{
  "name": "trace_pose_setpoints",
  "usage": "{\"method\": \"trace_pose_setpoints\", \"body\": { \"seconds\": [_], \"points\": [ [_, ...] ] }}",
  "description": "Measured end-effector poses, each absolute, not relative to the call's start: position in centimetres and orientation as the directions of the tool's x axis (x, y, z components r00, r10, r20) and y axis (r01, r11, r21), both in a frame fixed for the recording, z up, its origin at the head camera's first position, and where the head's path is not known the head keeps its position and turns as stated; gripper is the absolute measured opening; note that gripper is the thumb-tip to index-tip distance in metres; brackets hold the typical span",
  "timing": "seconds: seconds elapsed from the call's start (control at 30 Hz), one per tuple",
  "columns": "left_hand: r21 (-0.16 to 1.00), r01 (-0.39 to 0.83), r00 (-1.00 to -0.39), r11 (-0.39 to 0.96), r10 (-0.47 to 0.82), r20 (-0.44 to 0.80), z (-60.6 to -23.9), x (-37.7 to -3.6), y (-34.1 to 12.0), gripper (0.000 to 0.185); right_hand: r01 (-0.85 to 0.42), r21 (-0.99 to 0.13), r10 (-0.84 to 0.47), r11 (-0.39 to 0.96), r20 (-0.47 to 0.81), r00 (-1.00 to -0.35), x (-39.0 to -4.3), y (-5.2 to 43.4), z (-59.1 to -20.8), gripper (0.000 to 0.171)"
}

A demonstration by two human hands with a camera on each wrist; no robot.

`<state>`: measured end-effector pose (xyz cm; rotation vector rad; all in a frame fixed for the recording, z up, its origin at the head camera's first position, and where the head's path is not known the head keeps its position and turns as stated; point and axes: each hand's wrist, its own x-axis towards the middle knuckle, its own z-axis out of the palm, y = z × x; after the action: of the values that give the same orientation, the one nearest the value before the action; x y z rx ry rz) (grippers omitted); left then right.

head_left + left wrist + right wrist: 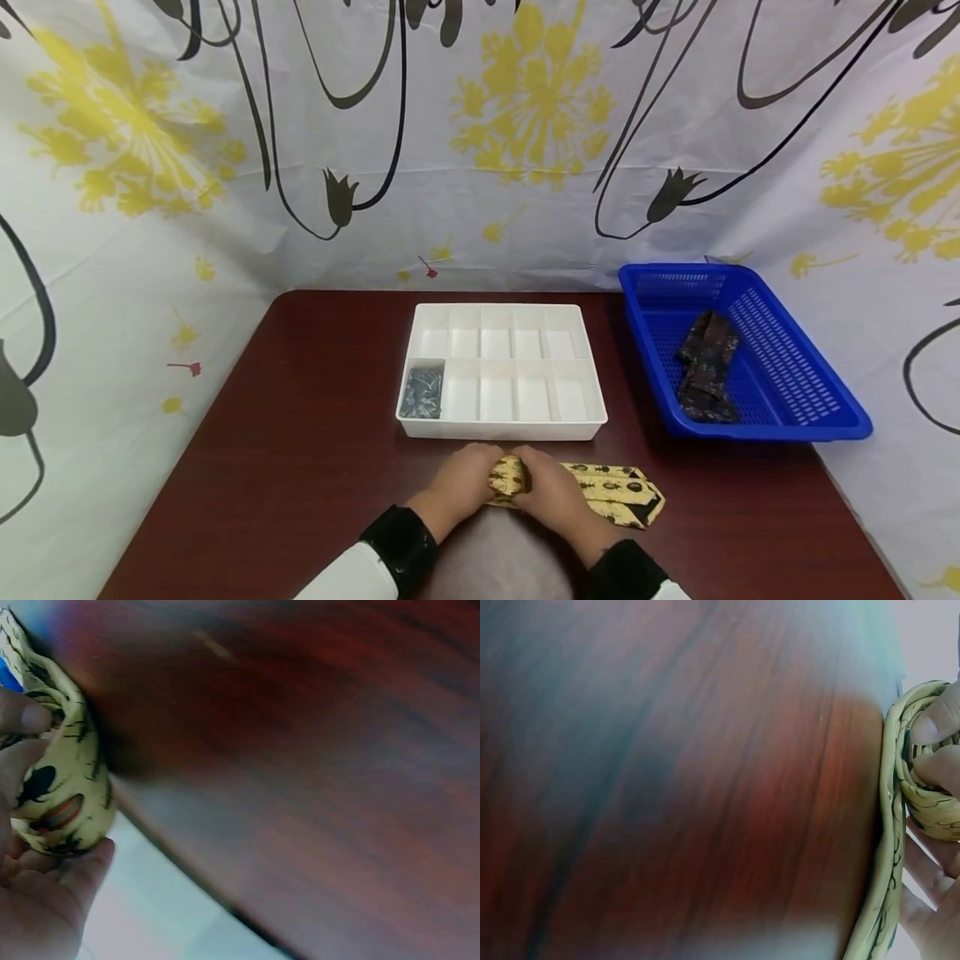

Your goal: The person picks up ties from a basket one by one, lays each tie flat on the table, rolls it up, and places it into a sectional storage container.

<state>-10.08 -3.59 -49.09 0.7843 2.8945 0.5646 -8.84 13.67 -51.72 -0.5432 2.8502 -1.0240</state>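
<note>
A yellow necktie [611, 487] printed with dark beetles lies partly rolled on the table, its flat pointed end stretching to the right. My left hand [467, 477] grips the left side of the roll [507, 477], and my right hand [551, 492] holds its right side. In the left wrist view, thumb and fingers curl around the yellow fabric [71, 780]. The right wrist view shows the coiled layers of the roll [922, 814] between fingers and thumb, with the flat strip running away below. Parts of the roll are hidden behind the hands.
Behind the hands stands a white divided tray [480, 429]; its front left compartment contains a folded or rolled grey-blue patterned cloth [422, 393]. At the right, a blue plastic basket [787, 354] holds dark patterned fabric strips [708, 367]. A patterned curtain [525, 217] hangs behind the brown table [300, 433].
</note>
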Motion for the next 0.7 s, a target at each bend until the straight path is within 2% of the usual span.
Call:
{"method": "trace_pose_setpoints", "body": {
  "seconds": [0.23, 0.47, 0.57, 0.7],
  "points": [
    [0.196, 0.401, -0.905, 0.895, 0.421, -0.070, -47.6, -9.1, -2.1, 0.019, -0.339, -0.565, -0.368, 0.752, 0.068, -0.927, -8.7, 13.8, -51.6, 0.056],
    [0.159, 0.364, -0.921, 0.918, 0.380, -0.085, -47.2, -8.7, -1.5, 0.013, -0.337, -0.548, -0.376, 0.766, 0.044, -0.926, -8.7, 13.7, -51.5, 0.059],
    [0.193, 0.384, -0.912, 0.903, 0.403, -0.070, -47.4, -8.8, -1.7, 0.018, -0.334, -0.548, -0.371, 0.767, 0.048, -0.928, -8.7, 13.7, -51.6, 0.059],
    [0.397, 0.416, -0.885, 0.818, 0.465, -0.033, -48.8, -9.3, -2.9, 0.044, -0.347, -0.570, -0.368, 0.744, 0.084, -0.926, -8.6, 13.8, -51.8, 0.059]
  ]
}}
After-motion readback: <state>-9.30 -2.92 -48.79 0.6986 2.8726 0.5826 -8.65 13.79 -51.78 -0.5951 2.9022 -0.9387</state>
